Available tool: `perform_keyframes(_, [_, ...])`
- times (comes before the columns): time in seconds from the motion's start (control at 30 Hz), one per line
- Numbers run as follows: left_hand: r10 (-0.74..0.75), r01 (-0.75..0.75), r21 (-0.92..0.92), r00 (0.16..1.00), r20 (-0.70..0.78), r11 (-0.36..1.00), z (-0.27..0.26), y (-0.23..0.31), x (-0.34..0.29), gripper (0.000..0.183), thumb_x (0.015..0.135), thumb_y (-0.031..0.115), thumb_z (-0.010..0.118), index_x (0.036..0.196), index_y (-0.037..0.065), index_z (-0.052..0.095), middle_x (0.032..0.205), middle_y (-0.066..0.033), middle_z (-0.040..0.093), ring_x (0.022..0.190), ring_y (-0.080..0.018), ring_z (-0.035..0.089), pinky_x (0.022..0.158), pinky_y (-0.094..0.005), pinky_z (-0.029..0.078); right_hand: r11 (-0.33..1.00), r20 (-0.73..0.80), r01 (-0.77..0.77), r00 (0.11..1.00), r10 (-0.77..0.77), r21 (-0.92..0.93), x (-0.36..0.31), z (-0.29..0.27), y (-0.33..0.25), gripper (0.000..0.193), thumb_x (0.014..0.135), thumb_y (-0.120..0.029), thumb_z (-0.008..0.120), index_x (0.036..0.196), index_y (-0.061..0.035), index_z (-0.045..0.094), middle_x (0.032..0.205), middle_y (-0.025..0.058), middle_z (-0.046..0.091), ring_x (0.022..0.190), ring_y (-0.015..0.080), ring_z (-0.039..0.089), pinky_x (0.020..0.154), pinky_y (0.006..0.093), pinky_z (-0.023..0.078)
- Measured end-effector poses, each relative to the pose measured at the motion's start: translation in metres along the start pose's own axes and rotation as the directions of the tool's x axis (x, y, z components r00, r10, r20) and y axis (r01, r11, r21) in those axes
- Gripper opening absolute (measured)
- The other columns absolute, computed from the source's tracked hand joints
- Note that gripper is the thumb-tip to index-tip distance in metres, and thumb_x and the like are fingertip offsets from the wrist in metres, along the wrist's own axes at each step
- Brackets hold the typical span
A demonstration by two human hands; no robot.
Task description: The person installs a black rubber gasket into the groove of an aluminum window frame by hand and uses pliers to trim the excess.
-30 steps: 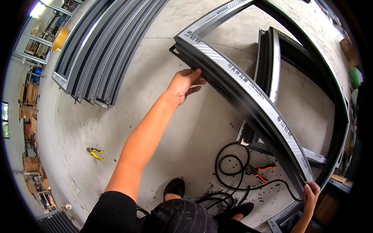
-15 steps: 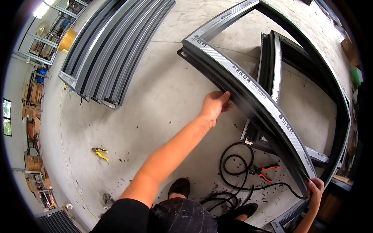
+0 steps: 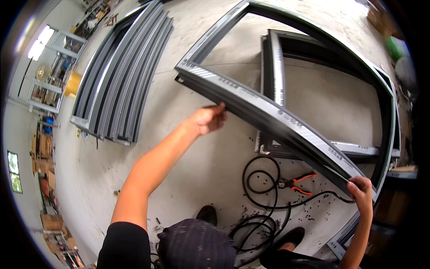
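A large dark grey window frame (image 3: pixel 251 96) with printed light film on its face lies aslant across the right half. My left hand (image 3: pixel 207 120) is closed at its near edge, fingers curled and thumb against the edge, not far from the left corner. At the near right corner, my right hand (image 3: pixel 361 192) grips the frame with the thumb on top. A black rubber cord (image 3: pixel 313 202) runs up to the frame beside the right hand; its loops lie on the floor. Cutting pliers (image 3: pixel 298 183) with orange-and-black handles lie by the coil.
Another frame (image 3: pixel 278 67) lies beneath the large one. Several grey frames (image 3: pixel 121 85) stand packed together at far left, near a yellow roll (image 3: pixel 73 84). My shoes (image 3: pixel 207 215) stand among black scraps. Shelving with cardboard (image 3: pixel 53 222) lines the left wall.
My left hand has shifted along the frame's near edge toward its left corner. My right hand stays at the near corner. The view has turned, and my left arm now mostly hides the yellow pliers.
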State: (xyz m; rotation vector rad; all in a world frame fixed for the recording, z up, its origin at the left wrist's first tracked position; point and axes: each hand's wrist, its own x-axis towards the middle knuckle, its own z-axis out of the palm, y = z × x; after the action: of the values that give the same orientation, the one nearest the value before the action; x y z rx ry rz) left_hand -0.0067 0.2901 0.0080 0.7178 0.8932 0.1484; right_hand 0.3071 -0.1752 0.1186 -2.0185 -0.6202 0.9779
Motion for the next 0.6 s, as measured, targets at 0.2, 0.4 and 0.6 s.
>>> perform_keyframes(0.2, [-0.041,0.061,0.070,0.966,-0.254,0.996,0.023,0.003,-0.014,0.016,0.093,0.023,0.063,0.089,0.008,0.059,0.082,-0.0032,0.059,0.078,-0.0177,0.056,0.069,-0.0276,0.048,0.861,0.051,0.268,0.960,-0.274,-0.431,0.008,0.020,-0.020,0.011,0.074,-0.007,0.070,0.077,0.0020,0.065,0.057,0.0121,0.055,0.052,0.0238,0.056,0.051,0.0333,0.042])
perform_keyframes(0.4, [0.013,0.050,0.162,0.930,-0.368,0.985,0.062,-0.001,-0.030,0.021,0.093,0.025,0.063,0.094,0.005,0.059,0.083,-0.0039,0.060,0.081,-0.0182,0.057,0.071,-0.0309,0.047,0.722,0.123,0.394,0.909,-0.399,-0.569,0.009,0.018,-0.025,0.011,0.070,-0.010,0.071,0.073,-0.0015,0.065,0.060,0.0145,0.058,0.058,0.0332,0.058,0.053,0.0391,0.043])
perform_keyframes(0.6, [0.168,-0.113,0.164,0.908,-0.384,0.980,0.064,-0.040,-0.025,0.029,0.090,0.031,0.067,0.102,0.006,0.058,0.084,-0.0028,0.060,0.084,-0.0182,0.058,0.075,-0.0353,0.047,0.717,0.183,0.455,0.886,-0.426,-0.528,0.013,0.011,-0.026,0.012,0.069,-0.010,0.072,0.072,-0.0017,0.064,0.058,0.0135,0.055,0.055,0.0328,0.055,0.051,0.0396,0.040])
